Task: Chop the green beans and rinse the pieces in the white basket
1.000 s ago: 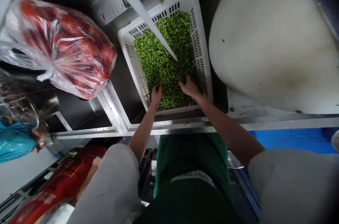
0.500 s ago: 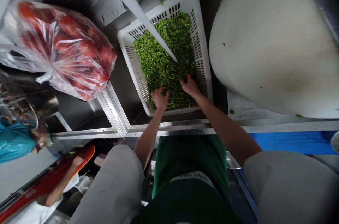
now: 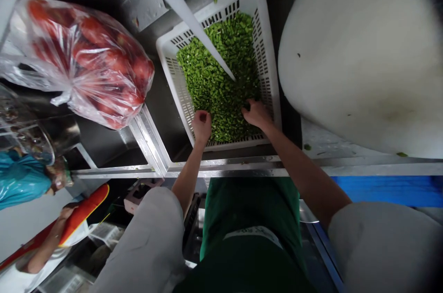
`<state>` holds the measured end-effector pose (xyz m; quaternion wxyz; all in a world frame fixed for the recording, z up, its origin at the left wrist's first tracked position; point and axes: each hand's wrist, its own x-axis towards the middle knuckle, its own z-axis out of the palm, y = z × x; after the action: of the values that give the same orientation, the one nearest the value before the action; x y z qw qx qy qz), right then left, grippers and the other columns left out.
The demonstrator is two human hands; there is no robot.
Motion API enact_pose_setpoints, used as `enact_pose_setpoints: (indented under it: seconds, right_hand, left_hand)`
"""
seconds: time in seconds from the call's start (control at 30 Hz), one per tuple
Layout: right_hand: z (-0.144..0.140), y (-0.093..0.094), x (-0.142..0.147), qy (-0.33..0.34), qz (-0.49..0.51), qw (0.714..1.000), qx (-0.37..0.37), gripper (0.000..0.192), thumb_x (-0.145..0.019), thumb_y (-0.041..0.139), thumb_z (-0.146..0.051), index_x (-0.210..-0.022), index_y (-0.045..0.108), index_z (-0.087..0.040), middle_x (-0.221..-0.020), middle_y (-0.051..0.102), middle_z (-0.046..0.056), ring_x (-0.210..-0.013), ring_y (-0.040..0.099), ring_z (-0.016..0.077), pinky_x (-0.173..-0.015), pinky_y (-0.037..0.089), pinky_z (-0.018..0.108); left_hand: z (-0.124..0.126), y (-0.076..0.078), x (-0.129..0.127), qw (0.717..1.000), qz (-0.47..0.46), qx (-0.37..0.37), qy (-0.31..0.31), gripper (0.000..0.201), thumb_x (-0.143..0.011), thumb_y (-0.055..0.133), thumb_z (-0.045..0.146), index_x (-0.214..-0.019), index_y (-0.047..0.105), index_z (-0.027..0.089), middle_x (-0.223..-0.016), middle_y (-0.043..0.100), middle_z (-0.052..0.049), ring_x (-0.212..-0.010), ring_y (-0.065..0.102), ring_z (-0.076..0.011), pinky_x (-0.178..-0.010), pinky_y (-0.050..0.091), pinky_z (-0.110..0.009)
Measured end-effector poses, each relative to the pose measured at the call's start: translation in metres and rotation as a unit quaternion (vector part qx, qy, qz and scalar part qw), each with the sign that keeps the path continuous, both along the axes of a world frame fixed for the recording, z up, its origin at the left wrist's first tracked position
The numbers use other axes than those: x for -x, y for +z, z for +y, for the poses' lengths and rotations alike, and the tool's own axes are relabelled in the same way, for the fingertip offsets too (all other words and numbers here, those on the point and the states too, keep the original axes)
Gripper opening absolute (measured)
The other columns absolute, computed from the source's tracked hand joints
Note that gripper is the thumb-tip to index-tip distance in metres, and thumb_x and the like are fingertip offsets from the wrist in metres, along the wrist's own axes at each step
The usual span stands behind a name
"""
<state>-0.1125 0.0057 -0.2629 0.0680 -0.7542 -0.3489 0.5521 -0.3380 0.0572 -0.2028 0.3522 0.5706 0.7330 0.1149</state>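
Observation:
A white slotted plastic basket point(image 3: 164, 48) sits in a steel sink and holds many short pieces of chopped green vegetable point(image 3: 221, 71). My left hand point(image 3: 201, 126) is curled like a fist at the basket's near left side, over the edge of the pieces. What its fingers hold, if anything, is hidden. At the near right, my right hand point(image 3: 258, 114) touches the pieces by the basket wall, fingers bent, thumb and forefinger apart. A long white tapering shape point(image 3: 194, 20), hose or water stream, I cannot tell which, comes down from the top into the vegetables.
A clear bag of tomatoes point(image 3: 100, 62) rests on the left over the sink divider. On the right stands a large round whitish board or block point(image 3: 353, 67). A teal bag point(image 3: 20, 182) lies far left. Lower left, another person's hand point(image 3: 67, 211) is beside a red board.
My hands have moved apart, the left one outward to the left and curling up, the right one toward the right wall. The other person's arm and the red board have shifted left.

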Motion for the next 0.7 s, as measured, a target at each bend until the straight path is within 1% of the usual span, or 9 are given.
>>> enact_pose_setpoints:
  seconds: [0.1,0.17,0.27,0.33,0.43,0.47,0.53,0.6,0.7]
  right_hand:
    - [0.000,0.013,-0.003,0.037,-0.017,0.999,0.008,0.063,-0.105,0.056,-0.044,-0.161,0.055,-0.015,-0.160,0.054,0.028,-0.125,0.069,0.0420,-0.108,0.057,0.056]
    - [0.000,0.023,-0.001,0.058,-0.034,0.998,0.013,0.064,-0.105,0.055,-0.041,-0.162,0.052,-0.012,-0.159,0.054,0.029,-0.131,0.065,0.0439,-0.110,0.055,0.056]
    - [-0.004,0.035,0.005,0.075,-0.042,0.996,0.029,0.069,-0.105,0.055,-0.040,-0.167,0.045,-0.014,-0.161,0.051,0.029,-0.137,0.062,0.0460,-0.113,0.052,0.058]
    - [-0.011,0.038,0.010,0.074,-0.044,0.996,0.037,0.072,-0.105,0.055,-0.042,-0.170,0.040,-0.017,-0.163,0.049,0.028,-0.138,0.062,0.0457,-0.114,0.052,0.059]
    - [-0.028,0.034,0.014,0.054,-0.046,0.997,0.032,0.075,-0.104,0.057,-0.043,-0.172,0.037,-0.018,-0.163,0.049,0.027,-0.140,0.061,0.0450,-0.117,0.049,0.059]
    - [-0.033,0.030,0.015,0.042,-0.047,0.998,0.028,0.076,-0.103,0.057,-0.043,-0.172,0.036,-0.017,-0.163,0.049,0.027,-0.142,0.059,0.0449,-0.119,0.048,0.059]
    - [-0.041,0.017,0.017,0.009,-0.043,0.999,0.024,0.080,-0.102,0.057,-0.044,-0.172,0.035,-0.015,-0.162,0.051,0.028,-0.145,0.057,0.0450,-0.120,0.047,0.059]
    - [-0.041,0.000,0.017,-0.031,-0.037,0.998,0.026,0.082,-0.102,0.056,-0.049,-0.173,0.034,-0.015,-0.159,0.055,0.027,-0.146,0.056,0.0448,-0.119,0.048,0.061]
    - [-0.023,-0.028,0.021,-0.104,-0.029,0.994,0.022,0.081,-0.106,0.047,-0.060,-0.175,0.032,-0.020,-0.158,0.060,0.024,-0.146,0.058,0.0420,-0.117,0.051,0.059]
  left_hand:
    - [0.015,0.015,0.041,0.993,0.028,-0.088,0.070,0.009,-0.091,0.068,0.014,-0.088,0.064,0.022,-0.079,0.070,0.001,-0.074,0.068,-0.0156,-0.077,0.055,-0.026]
    - [0.027,0.028,0.076,0.987,0.074,-0.107,0.091,0.009,-0.089,0.069,0.013,-0.092,0.066,0.021,-0.078,0.069,0.001,-0.073,0.068,-0.0158,-0.076,0.055,-0.026]
    - [0.037,0.043,0.122,0.986,0.147,-0.068,0.047,0.020,-0.086,0.067,0.010,-0.103,0.073,0.019,-0.084,0.073,-0.003,-0.077,0.072,-0.0205,-0.082,0.059,-0.033]
    - [0.032,0.044,0.134,0.986,0.148,-0.071,-0.007,0.035,-0.086,0.062,0.007,-0.116,0.075,0.018,-0.104,0.077,-0.008,-0.092,0.075,-0.0241,-0.093,0.061,-0.039]
    - [0.005,0.029,0.114,0.994,0.065,-0.051,-0.077,0.036,-0.093,0.058,0.010,-0.124,0.075,0.018,-0.119,0.078,-0.010,-0.100,0.077,-0.0252,-0.099,0.062,-0.043]
    - [-0.006,0.019,0.099,0.995,0.029,-0.013,-0.094,0.033,-0.096,0.058,0.012,-0.123,0.076,0.018,-0.114,0.079,-0.010,-0.098,0.078,-0.0252,-0.099,0.063,-0.043]
    - [-0.024,-0.004,0.065,0.989,-0.016,0.073,-0.124,0.033,-0.098,0.062,0.017,-0.128,0.075,0.019,-0.124,0.081,-0.013,-0.116,0.077,-0.0292,-0.109,0.060,-0.047]
    - [-0.031,-0.028,0.032,0.991,-0.005,0.105,-0.078,0.042,-0.099,0.069,0.026,-0.140,0.071,0.016,-0.145,0.072,-0.020,-0.143,0.065,-0.0356,-0.123,0.051,-0.051]
    - [-0.022,-0.057,0.001,0.988,0.017,0.141,0.069,0.054,-0.106,0.063,0.045,-0.150,0.066,0.014,-0.157,0.063,-0.024,-0.151,0.059,-0.0391,-0.127,0.045,-0.055]
